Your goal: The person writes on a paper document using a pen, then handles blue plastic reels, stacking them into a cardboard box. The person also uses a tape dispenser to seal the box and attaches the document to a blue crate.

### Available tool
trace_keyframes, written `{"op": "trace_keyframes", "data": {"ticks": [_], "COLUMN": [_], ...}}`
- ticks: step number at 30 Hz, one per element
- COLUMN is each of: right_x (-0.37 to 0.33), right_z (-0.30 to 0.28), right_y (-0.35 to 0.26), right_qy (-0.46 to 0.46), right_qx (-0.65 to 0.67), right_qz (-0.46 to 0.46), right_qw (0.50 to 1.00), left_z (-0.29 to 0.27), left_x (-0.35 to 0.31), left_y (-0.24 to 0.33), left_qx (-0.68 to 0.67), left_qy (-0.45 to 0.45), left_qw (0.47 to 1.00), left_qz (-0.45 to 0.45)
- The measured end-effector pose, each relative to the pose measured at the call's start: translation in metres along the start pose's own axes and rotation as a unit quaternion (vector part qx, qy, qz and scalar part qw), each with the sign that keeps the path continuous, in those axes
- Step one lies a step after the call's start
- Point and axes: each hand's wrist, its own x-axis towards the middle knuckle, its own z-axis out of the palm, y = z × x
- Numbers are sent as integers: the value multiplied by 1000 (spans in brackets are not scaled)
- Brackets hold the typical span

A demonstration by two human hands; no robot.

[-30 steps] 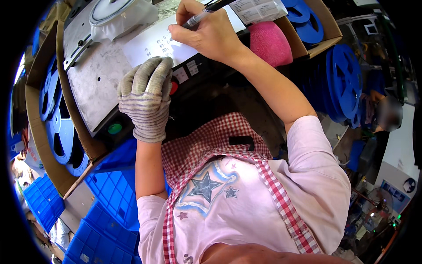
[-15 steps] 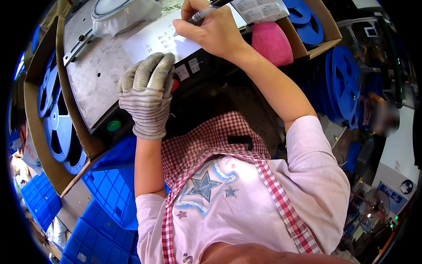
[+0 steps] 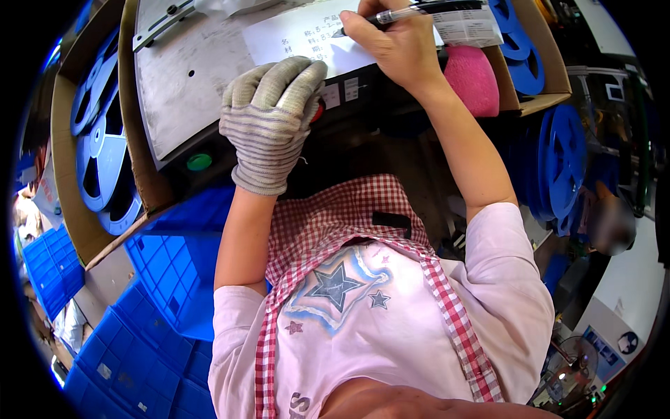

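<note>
My right hand (image 3: 405, 52) is bare and closed round a clear-barrelled black pen (image 3: 401, 12). The pen's tip sits at the handwritten lines on a white sheet of paper (image 3: 276, 35). My left hand (image 3: 272, 119) wears a grey striped knit glove. Its fingers are bent together over the paper's near edge at the front of the metal worktop (image 3: 171, 91); the fingertips and most of the thumb are hidden. A printed slip (image 3: 469, 26) lies past my right hand.
Left of the worktop stands a cardboard box (image 3: 132, 140) of blue reels (image 3: 105, 143); more reels (image 3: 548, 160) are at right. A pink wound bundle (image 3: 472, 80) sits beside my right forearm. A green button (image 3: 199, 162) is on the front panel. Blue crates (image 3: 132, 349) stand lower left.
The worktop, paper and both hands appear further right and slightly higher in the view. The pen is still in my right hand at the writing; my left hand keeps its place by the paper's edge.
</note>
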Motion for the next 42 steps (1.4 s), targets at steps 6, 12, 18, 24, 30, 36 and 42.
{"op": "trace_keyframes", "data": {"ticks": [6, 12, 18, 24, 30, 36, 42], "right_x": [-2, -3, -4, -5, -5, -4, -1], "right_z": [1, 0, 2, 3, 4, 5, 12], "right_y": [1, -2, -4, 2, 1, 0, 11], "right_qy": [-23, -29, -31, -33, -42, -36, 2], "right_qx": [-24, -6, 9, 10, 14, 6, -18], "right_qz": [-10, 21, 37, 31, 27, 9, -34], "right_qw": [999, 999, 999, 999, 999, 999, 999], "left_z": [-4, -1, -1, -3, -4, 2, 0], "left_x": [-1, -3, -6, -3, -2, -5, -5], "left_y": [1, -2, -1, 2, 1, -1, -1], "left_qx": [-3, 1, -16, -17, -13, -10, -19], "left_qy": [0, 2, 21, 24, 22, 25, 20], "left_qw": [1000, 1000, 1000, 1000, 1000, 1000, 1000], "left_qz": [-1, 6, 6, 1, 0, 2, -2]}}
